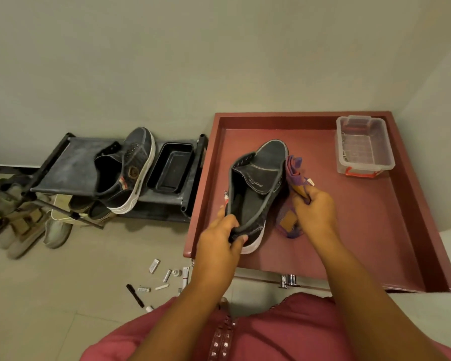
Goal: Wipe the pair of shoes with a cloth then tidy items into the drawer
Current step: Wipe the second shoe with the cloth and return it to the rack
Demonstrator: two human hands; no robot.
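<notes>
Overhead, head view only: left hand (pixel 220 239) curled round the heel of a dark grey canvas high-top shoe with a white rubber sole (pixel 255 194), thumb inside the collar, fingers wrapped on the outside. Shoe held over the open reddish-brown drawer (pixel 370 220), toe pointing away, tongue flopped open. Right hand (pixel 314 211) bunched round a purple and orange patterned cloth (pixel 296 178), pinching it tight against the right side of the shoe; more of the cloth hanging below the hand, just beside the white sole. Clear plastic storage box with red clip handles (pixel 363 144) sitting in the far right corner of the drawer, well apart from the shoe. Chrome drawer handle (pixel 288 280) showing at the near edge.

Left of the drawer, a black metal-framed shoe rack with a grey fabric shelf (pixel 65 165), bearing the matching second grey high-top shoe (pixel 129 170), tipped on its side with the white sole turned right. Black rectangular plastic tray (pixel 171 168) on the same shelf, just beside that shoe. Beige and olive sandals and slip-ons (pixel 24 225) on the floor under and left of the rack. Small tubes, sticks and a black marker-like item (pixel 154 280) scattered on the pale tiled floor near the drawer's front left corner. Pink garment with studded trim (pixel 245 337) filling the bottom of the view.
</notes>
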